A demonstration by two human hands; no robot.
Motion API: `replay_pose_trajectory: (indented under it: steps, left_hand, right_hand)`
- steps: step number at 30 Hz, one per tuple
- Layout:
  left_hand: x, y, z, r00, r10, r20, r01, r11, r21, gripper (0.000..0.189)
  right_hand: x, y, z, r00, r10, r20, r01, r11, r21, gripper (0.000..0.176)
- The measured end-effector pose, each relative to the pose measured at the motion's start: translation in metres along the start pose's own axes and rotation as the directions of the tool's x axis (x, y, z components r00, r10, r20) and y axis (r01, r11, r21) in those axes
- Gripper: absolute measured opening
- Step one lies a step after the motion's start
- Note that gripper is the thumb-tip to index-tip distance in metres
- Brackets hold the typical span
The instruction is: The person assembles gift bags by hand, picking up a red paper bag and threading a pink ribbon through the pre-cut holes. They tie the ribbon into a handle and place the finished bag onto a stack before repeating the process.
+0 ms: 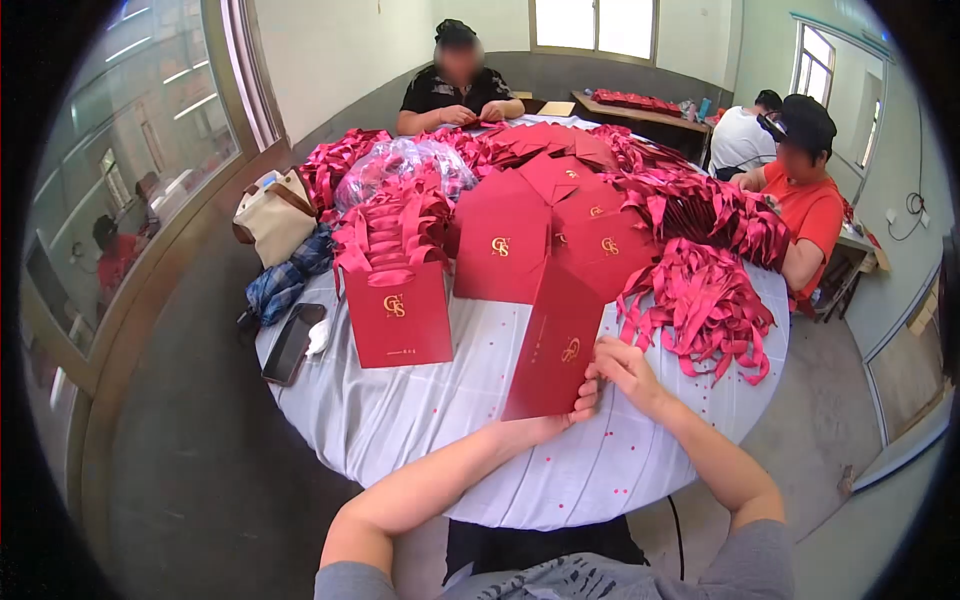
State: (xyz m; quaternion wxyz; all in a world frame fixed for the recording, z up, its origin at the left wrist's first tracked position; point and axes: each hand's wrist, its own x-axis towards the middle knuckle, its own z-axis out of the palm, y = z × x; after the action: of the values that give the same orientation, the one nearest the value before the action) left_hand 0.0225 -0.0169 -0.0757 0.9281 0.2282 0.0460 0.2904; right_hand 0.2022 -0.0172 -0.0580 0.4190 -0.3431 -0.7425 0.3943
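- Bag [555, 345], red with a gold mark, is held upright and tilted above the near part of the table [450, 490], in front of the plain bags [500, 265]. No ribbon shows on it, so its ribbon looks undone; its far side is hidden.
- Left hand [580, 405] grasps its lower corner, the fingers wrapped around the side.
- Right hand [628, 372] has its fingers bent at the bag's side edge; whether they pinch the bag or anything small, I cannot tell.
- Plain bags lean and overlap mid-table, just beyond the held one. No ribbons are seen on their fronts, so this pile seems the part left.
- Loose ribbons [700, 310] lie heaped by the right edge, a large supply apparently unused.
- Ribboned bags [400, 320] stand in a packed row left of the plain bags, pink loops over their tops; these look done.
- Another row [720, 215] with ribbons runs towards the right edge, seemingly done too. By eye, plenty is finished and a good share remains; neither can be counted.
- Red dots [548, 459] speckle the cloth near the near edge.
- Phone [290, 345] lies at the left edge.
- One person [455, 100] handles something small at the far edge.
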Motion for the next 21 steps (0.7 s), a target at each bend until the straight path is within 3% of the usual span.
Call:
replay_pose_trajectory:
  steps: [5,7,9,11,13,14,15,16,17,18,20,21]
  left_hand:
    - [0.0,-0.002,0.007,0.999,0.016,-0.028,-0.015,1.0,0.02,0.022]
    - [0.0,-0.004,0.014,0.999,-0.008,-0.047,0.009,1.0,0.018,0.023]
    - [0.0,-0.006,0.012,0.997,-0.035,-0.065,0.036,0.999,0.016,0.024]
    - [0.001,-0.008,0.0,0.996,-0.066,0.061,0.062,0.996,0.066,0.031]
    - [-0.001,-0.003,0.009,0.997,-0.07,0.02,0.065,0.984,0.165,0.036]
    - [-0.003,-0.001,0.012,0.998,-0.061,-0.02,0.064,0.964,0.258,0.043]
    - [-0.002,0.0,0.001,0.997,-0.044,0.07,0.026,0.97,0.243,0.053]
    - [0.0,0.003,-0.004,0.999,-0.038,0.04,0.025,0.961,0.276,0.052]
    - [0.001,0.008,-0.009,1.0,-0.029,0.007,0.025,0.951,0.309,0.052]
    - [-0.003,0.018,-0.002,0.996,0.014,-0.09,0.019,0.935,0.354,0.048]
    - [-0.01,0.036,0.035,0.91,0.258,-0.324,-0.096,0.893,0.441,0.038]
    - [-0.018,0.05,0.032,0.843,0.406,-0.353,-0.151,0.808,0.569,0.032]
  right_hand:
    - [0.002,0.001,0.009,0.996,-0.046,-0.079,0.041,0.997,-0.058,0.018]
    - [0.001,-0.011,0.014,0.982,0.142,-0.121,-0.121,0.979,0.166,0.019]
    - [0.001,-0.013,0.011,0.982,0.175,-0.077,-0.153,0.962,0.226,0.02]
    - [0.001,-0.022,0.006,0.978,0.206,-0.036,-0.188,0.942,0.278,0.022]
    - [0.001,-0.046,0.002,0.896,0.435,0.093,-0.405,0.711,0.576,0.021]
    - [0.003,-0.032,-0.001,0.93,0.365,0.04,-0.318,0.747,0.584,0.017]
    - [0.006,-0.02,-0.006,0.954,0.282,-0.098,-0.18,0.805,0.566,0.016]
    - [0.012,-0.022,-0.012,0.955,0.188,-0.23,-0.041,0.849,0.527,0.015]
    - [0.009,-0.031,-0.028,0.933,0.212,-0.292,-0.059,0.889,0.455,0.013]
    - [0.014,-0.055,-0.029,0.863,0.17,-0.475,0.048,0.91,0.412,0.011]
    - [0.011,-0.066,-0.065,0.9,-0.02,-0.435,0.108,0.978,0.178,0.013]
    - [0.009,-0.079,-0.075,0.914,-0.051,-0.403,0.104,0.989,0.109,0.014]
